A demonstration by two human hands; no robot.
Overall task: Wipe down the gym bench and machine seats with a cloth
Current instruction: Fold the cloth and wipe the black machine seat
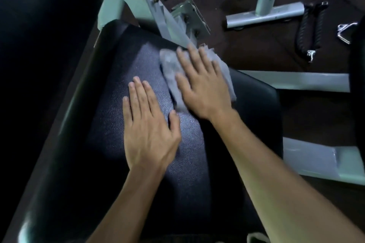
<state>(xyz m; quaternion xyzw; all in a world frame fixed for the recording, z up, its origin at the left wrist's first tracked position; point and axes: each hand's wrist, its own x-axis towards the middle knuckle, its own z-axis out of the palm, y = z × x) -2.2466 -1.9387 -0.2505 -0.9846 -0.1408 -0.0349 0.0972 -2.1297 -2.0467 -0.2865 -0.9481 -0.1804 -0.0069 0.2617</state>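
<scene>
We observe the right hand (pixel 203 85) laid flat, fingers straight, pressing the grey cloth (pixel 173 77) onto the far part of the black padded seat (pixel 138 57). The left hand (pixel 148 130) rests flat and released on the seat, just beside the cloth. The pale metal frame (pixel 138 2) stands behind.

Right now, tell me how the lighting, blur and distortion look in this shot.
Head view: a bright patch lights the black seat pad around the hands, while its left side and near edge fall into deep shadow; the right hand and grey cloth look slightly motion-blurred; the left hand is sharper; the wide lens bends the pale frame.
</scene>
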